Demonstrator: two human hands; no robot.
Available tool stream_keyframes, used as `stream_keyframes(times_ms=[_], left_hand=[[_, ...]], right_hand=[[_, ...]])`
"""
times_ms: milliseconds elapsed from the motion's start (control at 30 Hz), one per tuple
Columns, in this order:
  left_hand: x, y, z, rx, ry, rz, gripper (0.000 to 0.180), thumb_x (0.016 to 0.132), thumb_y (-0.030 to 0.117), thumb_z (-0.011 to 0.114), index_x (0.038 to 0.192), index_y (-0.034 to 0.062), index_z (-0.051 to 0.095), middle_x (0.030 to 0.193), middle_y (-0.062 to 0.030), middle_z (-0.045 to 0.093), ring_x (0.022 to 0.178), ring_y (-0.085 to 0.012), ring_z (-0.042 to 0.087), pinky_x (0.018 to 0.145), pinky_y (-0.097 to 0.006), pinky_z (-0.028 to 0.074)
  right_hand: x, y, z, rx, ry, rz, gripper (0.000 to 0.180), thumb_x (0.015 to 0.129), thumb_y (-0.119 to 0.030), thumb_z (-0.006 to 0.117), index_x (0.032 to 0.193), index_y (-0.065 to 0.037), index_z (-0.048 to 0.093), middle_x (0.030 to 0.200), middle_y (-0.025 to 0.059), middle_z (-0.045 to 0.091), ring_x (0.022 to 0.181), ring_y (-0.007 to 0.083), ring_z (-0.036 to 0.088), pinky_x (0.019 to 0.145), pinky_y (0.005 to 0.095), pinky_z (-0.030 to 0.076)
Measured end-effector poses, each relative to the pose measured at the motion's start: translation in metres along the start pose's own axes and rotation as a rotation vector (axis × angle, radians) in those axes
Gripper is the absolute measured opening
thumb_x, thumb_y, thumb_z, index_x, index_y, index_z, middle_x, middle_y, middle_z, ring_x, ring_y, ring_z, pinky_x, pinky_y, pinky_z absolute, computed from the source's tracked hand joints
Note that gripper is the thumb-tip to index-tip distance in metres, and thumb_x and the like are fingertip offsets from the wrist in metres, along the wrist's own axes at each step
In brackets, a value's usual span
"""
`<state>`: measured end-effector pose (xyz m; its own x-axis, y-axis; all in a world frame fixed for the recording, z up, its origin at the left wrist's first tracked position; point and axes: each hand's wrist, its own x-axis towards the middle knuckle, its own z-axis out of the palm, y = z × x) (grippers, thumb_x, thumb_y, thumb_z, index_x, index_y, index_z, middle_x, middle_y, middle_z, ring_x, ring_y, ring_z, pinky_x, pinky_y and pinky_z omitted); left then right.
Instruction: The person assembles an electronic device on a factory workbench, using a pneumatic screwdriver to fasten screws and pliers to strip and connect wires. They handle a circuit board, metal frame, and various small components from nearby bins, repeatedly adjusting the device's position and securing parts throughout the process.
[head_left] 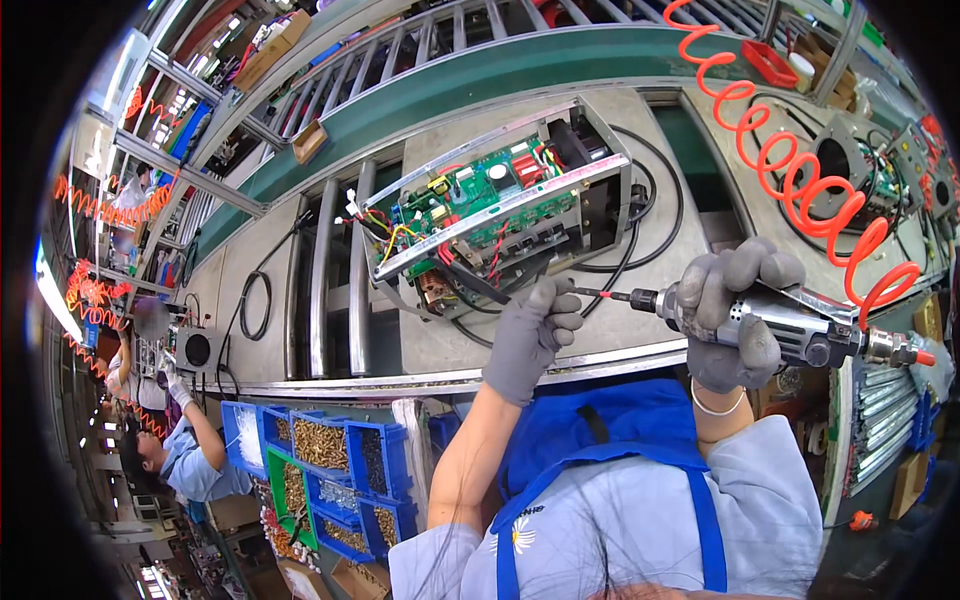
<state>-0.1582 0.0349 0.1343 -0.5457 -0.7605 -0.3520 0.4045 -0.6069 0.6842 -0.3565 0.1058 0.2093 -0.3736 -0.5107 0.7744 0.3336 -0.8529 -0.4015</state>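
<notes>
My right hand [735, 310], in a grey glove, is wrapped round a silver air screwdriver [790, 335] held level, its long bit [605, 294] pointing left. By the bit's tip is my left hand [535, 330], gloved too, with fingers pinched together; whatever they hold is too small to make out. Just beyond both hands lies an open metal-framed electronic unit [500, 215]. A green circuit board [475, 195], coloured wires and a copper coil show inside it. A black cable [665, 245] loops round its right end.
An orange coiled air hose [790, 185] runs from above to the screwdriver. Blue bins [375, 475] of screws and a green bin [290, 500] stand at lower left. Another unit [850, 165] sits at far right. At left a co-worker [190, 440] works at the line.
</notes>
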Motion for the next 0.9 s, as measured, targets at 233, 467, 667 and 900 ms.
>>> stream_keyframes(times_ms=[233,467,667,900], left_hand=[[-0.004,0.003,-0.001,-0.005,-0.028,-0.006,0.048,0.096,0.047,0.06,0.108,0.0012,0.056,0.075,0.0008,0.05,0.06,-0.0071,0.049,0.045,-0.017,0.039],[0.002,0.003,-0.007,-0.083,-0.155,-0.033,0.038,0.098,0.038,0.059,0.107,0.0015,0.056,0.078,-0.0014,0.058,0.058,-0.008,0.053,0.045,-0.019,0.041],[0.011,0.013,0.01,-0.084,-0.221,-0.05,0.037,0.098,0.039,0.059,0.109,0.0037,0.057,0.082,-0.0011,0.058,0.062,-0.0076,0.054,0.046,-0.018,0.042],[0.022,0.022,0.042,-0.256,-0.187,-0.096,0.032,0.1,0.033,0.057,0.114,0.0047,0.054,0.082,0.0043,0.047,0.066,-0.0024,0.045,0.049,-0.014,0.044]], right_hand=[[0.004,0.008,0.001,0.049,-0.043,0.019,0.046,0.086,-0.015,0.068,0.127,-0.005,0.05,0.099,0.012,0.054,0.062,0.0144,0.059,0.067,0.0379,0.057],[0.014,0.009,0.0,0.07,-0.082,0.035,0.048,0.084,-0.019,0.07,0.126,-0.005,0.052,0.101,0.0122,0.055,0.063,0.014,0.061,0.067,0.0374,0.057],[0.022,0.004,-0.004,0.013,-0.03,0.029,0.05,0.084,-0.018,0.063,0.131,-0.006,0.052,0.103,0.011,0.056,0.06,0.0125,0.057,0.064,0.0364,0.055],[0.036,-0.009,-0.011,-0.036,-0.066,-0.107,0.05,0.083,-0.015,0.061,0.131,-0.007,0.052,0.107,0.0136,0.058,0.058,0.0135,0.056,0.06,0.036,0.053]])
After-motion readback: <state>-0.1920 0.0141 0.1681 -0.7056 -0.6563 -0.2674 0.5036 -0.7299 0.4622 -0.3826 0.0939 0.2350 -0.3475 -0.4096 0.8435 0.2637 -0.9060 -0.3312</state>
